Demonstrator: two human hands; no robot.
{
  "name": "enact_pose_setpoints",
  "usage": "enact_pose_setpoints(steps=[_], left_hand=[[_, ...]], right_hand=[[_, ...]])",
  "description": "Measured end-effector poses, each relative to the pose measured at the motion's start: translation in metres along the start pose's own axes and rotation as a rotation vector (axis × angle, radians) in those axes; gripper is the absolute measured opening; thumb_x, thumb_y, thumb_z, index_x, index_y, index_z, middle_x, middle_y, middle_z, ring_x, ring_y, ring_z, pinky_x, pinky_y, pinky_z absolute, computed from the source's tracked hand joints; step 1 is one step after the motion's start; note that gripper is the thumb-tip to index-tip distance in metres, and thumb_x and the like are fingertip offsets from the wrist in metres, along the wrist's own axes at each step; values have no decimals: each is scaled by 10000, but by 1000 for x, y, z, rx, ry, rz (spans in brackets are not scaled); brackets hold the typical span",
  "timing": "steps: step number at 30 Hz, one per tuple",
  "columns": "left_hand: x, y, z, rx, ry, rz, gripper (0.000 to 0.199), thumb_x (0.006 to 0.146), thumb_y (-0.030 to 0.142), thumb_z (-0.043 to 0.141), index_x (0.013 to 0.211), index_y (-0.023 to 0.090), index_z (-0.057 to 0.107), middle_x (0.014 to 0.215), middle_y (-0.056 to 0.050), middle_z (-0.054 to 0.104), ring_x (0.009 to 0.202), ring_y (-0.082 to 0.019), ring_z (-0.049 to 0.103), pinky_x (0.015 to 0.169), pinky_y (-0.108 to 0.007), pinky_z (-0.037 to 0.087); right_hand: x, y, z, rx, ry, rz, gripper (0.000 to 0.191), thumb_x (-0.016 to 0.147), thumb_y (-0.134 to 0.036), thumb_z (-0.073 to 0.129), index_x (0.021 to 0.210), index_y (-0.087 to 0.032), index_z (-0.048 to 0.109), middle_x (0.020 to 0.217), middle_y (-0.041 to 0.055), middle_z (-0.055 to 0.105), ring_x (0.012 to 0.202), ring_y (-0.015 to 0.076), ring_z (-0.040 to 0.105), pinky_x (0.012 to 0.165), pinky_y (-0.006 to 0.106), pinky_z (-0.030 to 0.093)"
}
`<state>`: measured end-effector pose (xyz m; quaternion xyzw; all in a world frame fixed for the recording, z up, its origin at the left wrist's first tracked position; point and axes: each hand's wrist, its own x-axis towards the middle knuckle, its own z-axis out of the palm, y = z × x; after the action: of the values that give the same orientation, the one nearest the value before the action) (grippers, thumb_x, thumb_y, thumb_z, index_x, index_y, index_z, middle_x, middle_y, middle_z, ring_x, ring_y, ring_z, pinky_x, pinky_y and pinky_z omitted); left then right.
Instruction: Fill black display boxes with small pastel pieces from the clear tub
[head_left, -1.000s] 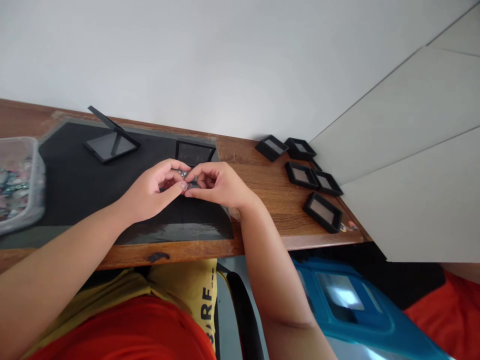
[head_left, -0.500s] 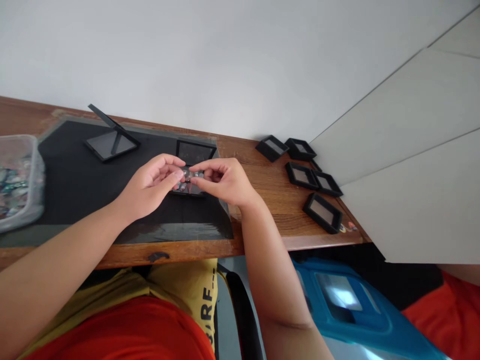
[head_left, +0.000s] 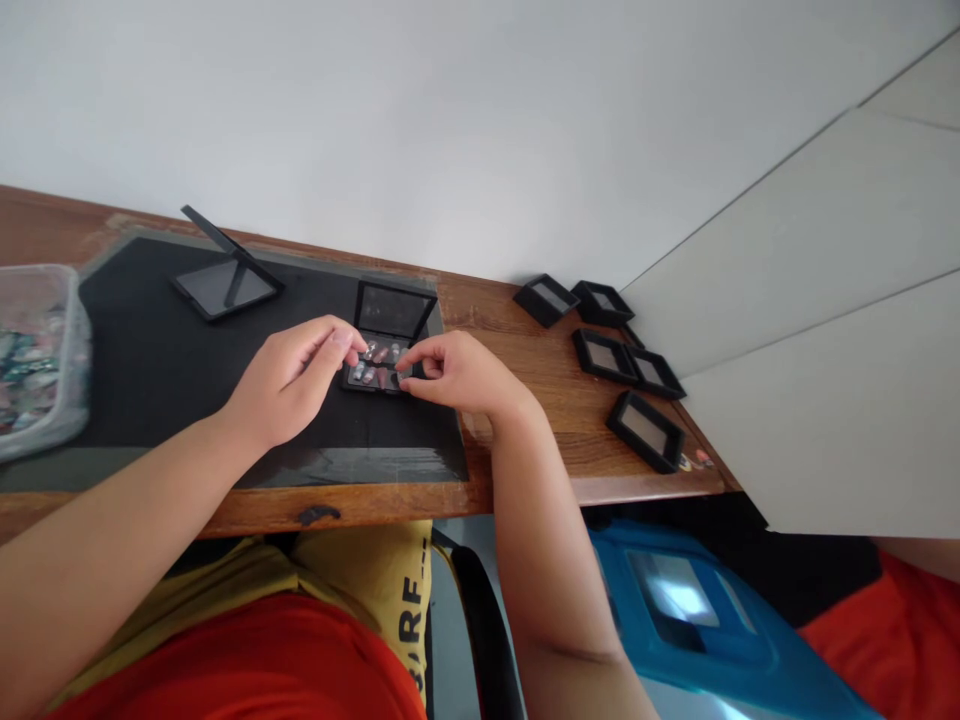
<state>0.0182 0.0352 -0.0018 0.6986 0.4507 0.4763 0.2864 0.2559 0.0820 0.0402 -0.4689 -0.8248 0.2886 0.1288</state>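
Note:
A small black case stands with its lid raised on the dark mat. Rows of small, glossy press-on nails lie inside it, pinkish and silvery. At the case's lower right corner, my right hand pinches what looks like a press-on nail between thumb and index finger, mostly hidden by the fingertips. My left hand hovers by the case's left side with fingers curled and thumb against them. Whatever it holds, if anything, is hidden.
Another black case stands with its lid up on the dark mat. A clear plastic tub of many small colourful pieces is at far left. Several black boxes sit on the wooden table at right. A blue chair-like object is below.
My hands have moved apart from over the case, where they met around a clear, shiny piece. The right hand has come down to the case's lower right; the left has drawn slightly left.

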Motion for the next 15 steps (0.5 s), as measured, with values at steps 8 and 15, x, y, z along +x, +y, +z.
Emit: enact_pose_setpoints(steps=[8, 15], left_hand=[[-3, -2, 3, 9, -34, -2, 419, 1083, 513, 447, 971, 209, 713, 909, -31, 730, 862, -169, 674, 830, -314, 507], [-3, -4, 3, 66, -9, 16, 384, 1077, 460, 450, 949, 207, 709, 903, -34, 740, 847, -170, 677, 816, -310, 508]], right_hand=[[1, -4, 4, -24, -12, 18, 165, 816, -205, 760, 952, -150, 834, 594, -60, 499, 590, 88, 391, 636, 285, 257], [1, -1, 5, 37, 38, -32, 166, 820, -189, 755, 957, -128, 828, 585, -65, 495, 580, 78, 394, 617, 272, 277]])
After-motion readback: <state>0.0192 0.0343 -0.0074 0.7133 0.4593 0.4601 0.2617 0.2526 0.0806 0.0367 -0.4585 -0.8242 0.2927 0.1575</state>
